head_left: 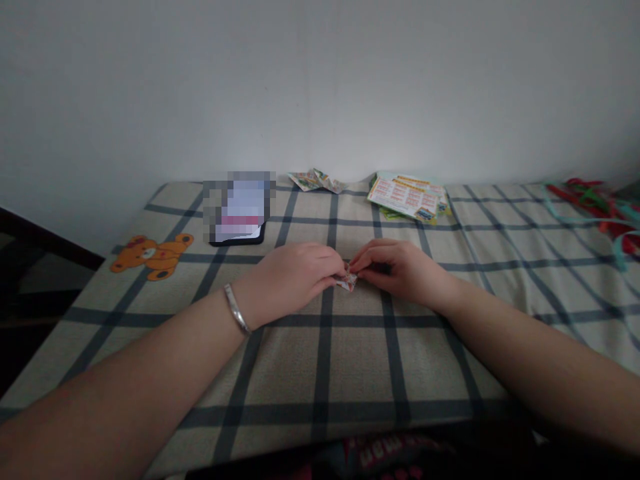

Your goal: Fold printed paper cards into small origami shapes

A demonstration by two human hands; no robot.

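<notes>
A small piece of folded printed paper point(347, 283) is pinched between my two hands, low over the checked cloth at the middle of the view. My left hand point(303, 273), with a silver bangle on its wrist, grips the paper's left side, fingers pressed together. From the right, my right hand point(400, 270) holds the other side between thumb and fingertips. Most of the paper is hidden by the fingers, so its full shape cannot be made out.
A phone point(243, 207) lies behind my left hand. Along the wall are a folded printed paper point(316, 180) and a stack of printed sheets point(407, 197). A bear-shaped piece point(153, 257) is at left. Colourful ribbons point(600, 207) lie far right on the checked cloth point(360, 367).
</notes>
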